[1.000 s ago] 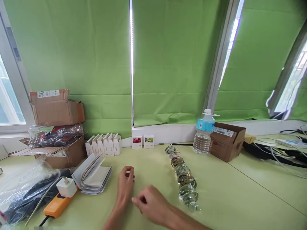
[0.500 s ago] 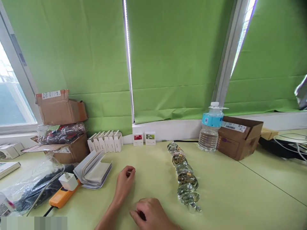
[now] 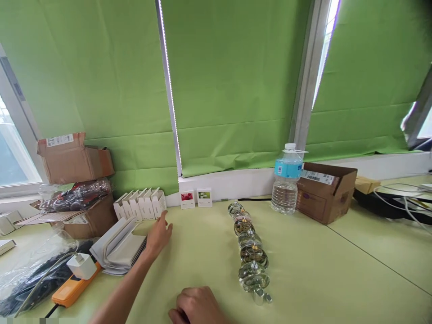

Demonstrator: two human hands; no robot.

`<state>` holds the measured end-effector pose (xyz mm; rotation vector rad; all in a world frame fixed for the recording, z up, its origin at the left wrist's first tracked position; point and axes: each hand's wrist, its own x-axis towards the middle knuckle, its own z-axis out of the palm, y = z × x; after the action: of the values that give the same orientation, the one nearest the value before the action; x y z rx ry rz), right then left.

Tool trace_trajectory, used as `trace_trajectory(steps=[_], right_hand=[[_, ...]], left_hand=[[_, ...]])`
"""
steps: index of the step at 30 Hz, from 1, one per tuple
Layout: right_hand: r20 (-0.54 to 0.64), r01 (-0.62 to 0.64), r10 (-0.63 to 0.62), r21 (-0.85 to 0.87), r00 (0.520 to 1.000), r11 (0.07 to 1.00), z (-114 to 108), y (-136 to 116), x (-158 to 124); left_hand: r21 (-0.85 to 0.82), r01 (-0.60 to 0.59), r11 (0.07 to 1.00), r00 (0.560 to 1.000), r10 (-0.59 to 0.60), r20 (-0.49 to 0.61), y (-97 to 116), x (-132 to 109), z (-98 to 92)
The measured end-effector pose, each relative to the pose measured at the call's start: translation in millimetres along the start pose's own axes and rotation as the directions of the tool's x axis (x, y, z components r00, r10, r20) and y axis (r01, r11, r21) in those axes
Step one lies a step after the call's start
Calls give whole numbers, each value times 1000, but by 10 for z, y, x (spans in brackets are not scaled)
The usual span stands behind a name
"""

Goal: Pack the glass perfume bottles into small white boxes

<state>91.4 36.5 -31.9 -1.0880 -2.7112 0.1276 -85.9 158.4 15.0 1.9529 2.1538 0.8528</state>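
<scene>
My left hand (image 3: 159, 236) reaches forward over the table, its fingers stretched out and holding nothing I can see. Its fingertips come up to the right end of a row of slim white cardboard boxes (image 3: 137, 207); whether they touch the last one I cannot tell. Near the front edge of the view my right hand (image 3: 195, 306) rests with its fingers curled closed, and I see nothing in it. To the right of my hands lies a line of clear glass bottles (image 3: 254, 275) with gold and silver tops, running away from me.
Two small picture boxes (image 3: 204, 199) stand against the wall. A water bottle (image 3: 285, 191) and an open brown carton (image 3: 324, 195) are at the back right. On the left are folded white card sheets (image 3: 123, 252), an orange power strip (image 3: 72, 288) and stacked cartons (image 3: 74, 159).
My left hand has moved forward and left to the white boxes, its fingers opening out. My right hand stays curled near the front. The view has shifted slightly to the right.
</scene>
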Motion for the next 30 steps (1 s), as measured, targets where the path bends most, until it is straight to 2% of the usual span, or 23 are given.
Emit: trace_trajectory(steps=[8,14,18,22,27,30], right_hand=[[21,-12,12,7,1000,1000,151,44,135],[7,-15,15,17,1000,1000,169,59,144],[45,-10,9,19,999,1000,119,48,124],[30,-25,24,17,999,1000,103,34,105],[43,-36,36,17,998,999,72,10,58],[29,-28,27,23,999,999,56,12,29]], left_hand=[[408,7,913,1000,-18,23,-110,654,-492],[509,12,860,999,-33,31,-212,772,-544],[508,1,862,1000,-2,1,-183,725,-501],[451,-22,892,999,31,-13,-123,689,-475],[310,-68,948,997,77,-15,-22,635,-479],[185,-108,977,994,112,-9,92,484,-527]])
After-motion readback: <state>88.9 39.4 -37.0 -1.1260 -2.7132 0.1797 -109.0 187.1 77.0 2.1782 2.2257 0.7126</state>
